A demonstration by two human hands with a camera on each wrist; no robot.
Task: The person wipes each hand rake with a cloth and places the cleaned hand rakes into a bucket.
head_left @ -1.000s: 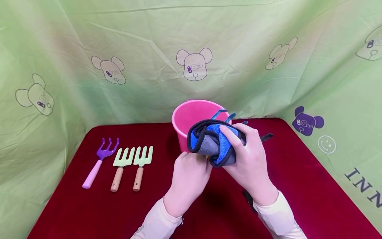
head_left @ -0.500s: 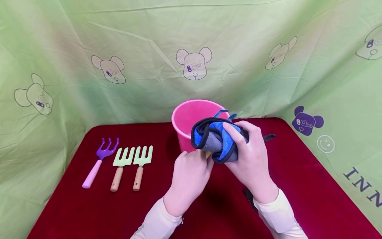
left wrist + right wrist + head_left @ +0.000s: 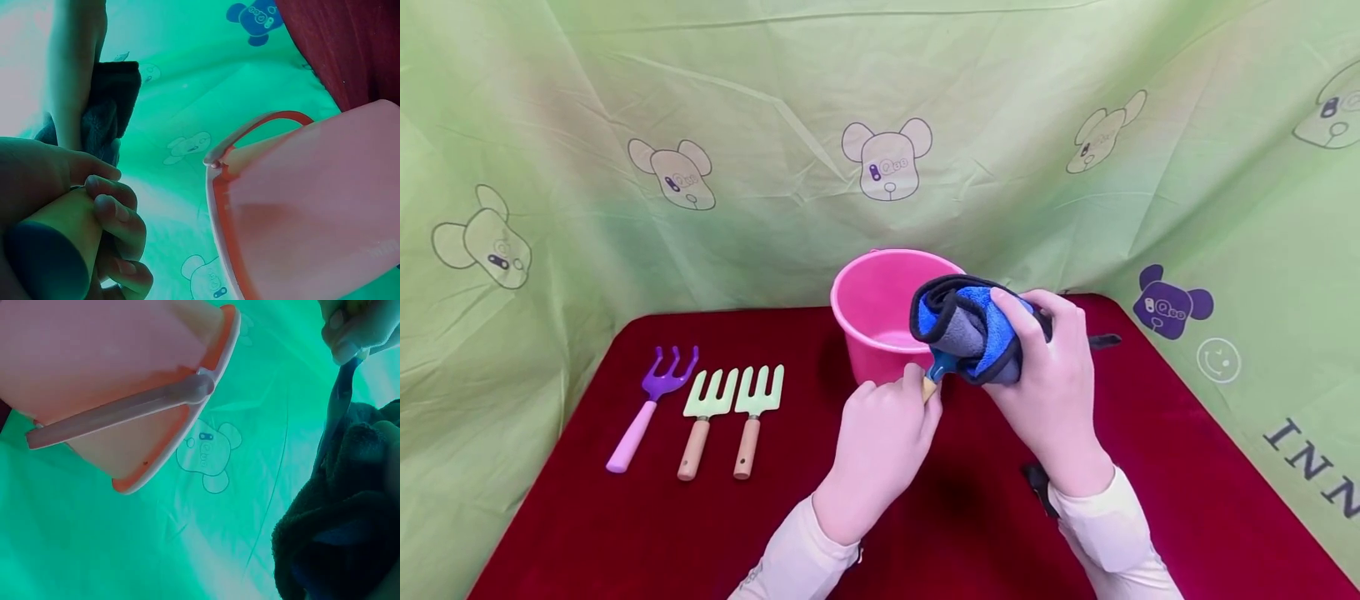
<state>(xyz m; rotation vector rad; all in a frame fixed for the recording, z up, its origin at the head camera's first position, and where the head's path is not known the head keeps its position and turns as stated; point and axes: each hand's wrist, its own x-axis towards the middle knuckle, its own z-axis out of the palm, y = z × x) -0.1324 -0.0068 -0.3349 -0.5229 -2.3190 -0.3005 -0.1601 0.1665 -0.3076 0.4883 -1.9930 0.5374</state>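
My left hand (image 3: 880, 446) grips the pale wooden handle (image 3: 72, 219) of a blue hand rake, whose neck (image 3: 938, 367) shows just beyond the fingers. With my right hand (image 3: 1048, 383) I hold a bunched blue and grey towel (image 3: 958, 329) with black edging, wrapped over the rake's head. The tines are hidden under it. Both hands are raised above the table, in front of a pink bucket (image 3: 868, 358). In the right wrist view the blue neck (image 3: 337, 403) runs from the left fingers into the towel.
To the left on the dark red tabletop (image 3: 580, 533) lie a purple hand rake (image 3: 662, 385) and two pale green hand forks, one (image 3: 709, 400) beside the other (image 3: 760, 396). The bucket stands toward the back. Green printed fabric (image 3: 760, 208) encloses the table.
My right hand has slid the towel rightward and away along the rake, from its neck over its tines. The blue neck has come into view and the tines are now covered. The left hand stays nearly still.
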